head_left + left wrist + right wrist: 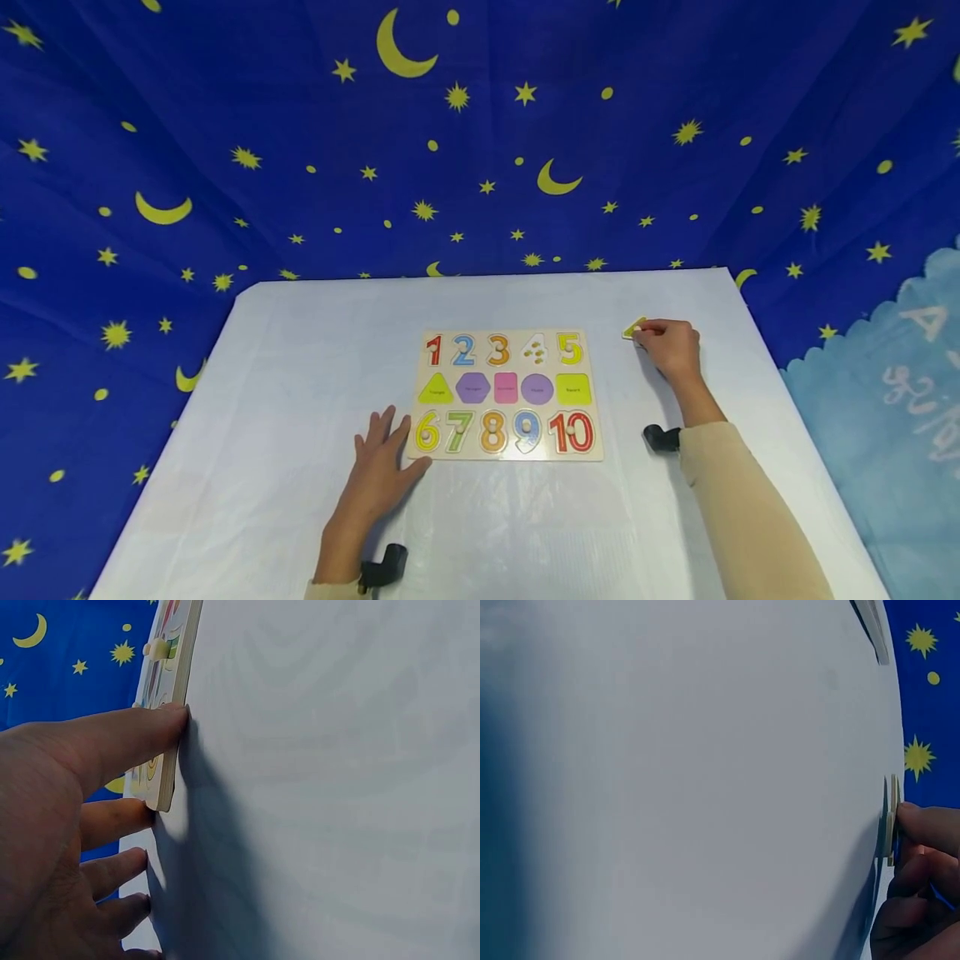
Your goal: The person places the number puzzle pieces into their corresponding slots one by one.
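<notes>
A wooden number puzzle board lies flat on the white-covered table, with number pieces seated in all its recesses except the 4, whose bare recess shows small printed pictures. My left hand is at the lower left corner of the board, fingers spread, thumb on its front edge and index finger at its side. In the left wrist view, the thumb touches the board's edge. To the right of the board, my right hand pinches the yellow number 4 puzzle piece between thumb and fingers, close over the table.
The table has a white cover. Behind it hangs a blue cloth with yellow moons and stars. A light blue panel stands at the right. Black wrist-worn devices show below both hands.
</notes>
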Tool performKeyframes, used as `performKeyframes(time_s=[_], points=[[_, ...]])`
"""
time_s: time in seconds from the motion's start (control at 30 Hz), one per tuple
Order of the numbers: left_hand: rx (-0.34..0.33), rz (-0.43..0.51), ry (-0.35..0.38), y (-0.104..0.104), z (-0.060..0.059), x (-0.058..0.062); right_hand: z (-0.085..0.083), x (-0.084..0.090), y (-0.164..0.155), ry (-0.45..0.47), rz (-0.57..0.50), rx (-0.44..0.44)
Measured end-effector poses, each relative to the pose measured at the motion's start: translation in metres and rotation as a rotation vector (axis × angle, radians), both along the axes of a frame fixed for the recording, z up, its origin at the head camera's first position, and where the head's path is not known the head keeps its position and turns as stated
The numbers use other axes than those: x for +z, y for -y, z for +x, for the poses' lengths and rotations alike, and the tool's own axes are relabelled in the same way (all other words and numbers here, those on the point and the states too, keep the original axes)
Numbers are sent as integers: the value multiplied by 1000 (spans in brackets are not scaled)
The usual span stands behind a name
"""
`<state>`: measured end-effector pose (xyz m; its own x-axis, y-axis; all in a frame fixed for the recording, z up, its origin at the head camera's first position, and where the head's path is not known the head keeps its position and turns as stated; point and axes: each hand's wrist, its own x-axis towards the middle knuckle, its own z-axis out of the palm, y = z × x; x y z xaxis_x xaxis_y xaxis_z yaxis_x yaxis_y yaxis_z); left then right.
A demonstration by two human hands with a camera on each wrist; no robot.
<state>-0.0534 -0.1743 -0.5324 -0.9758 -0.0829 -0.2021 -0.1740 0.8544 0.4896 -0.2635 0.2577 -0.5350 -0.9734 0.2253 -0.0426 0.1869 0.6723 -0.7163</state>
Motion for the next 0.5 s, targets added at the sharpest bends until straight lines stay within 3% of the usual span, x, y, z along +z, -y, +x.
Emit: performKeyframes(time_s=[0.4,0.5], points=[[5,0,4,-1,-1,2,5,8,19,-53,16,51],[8,1,5,-1,-1,2,-2,-3,19,-64,28,55]])
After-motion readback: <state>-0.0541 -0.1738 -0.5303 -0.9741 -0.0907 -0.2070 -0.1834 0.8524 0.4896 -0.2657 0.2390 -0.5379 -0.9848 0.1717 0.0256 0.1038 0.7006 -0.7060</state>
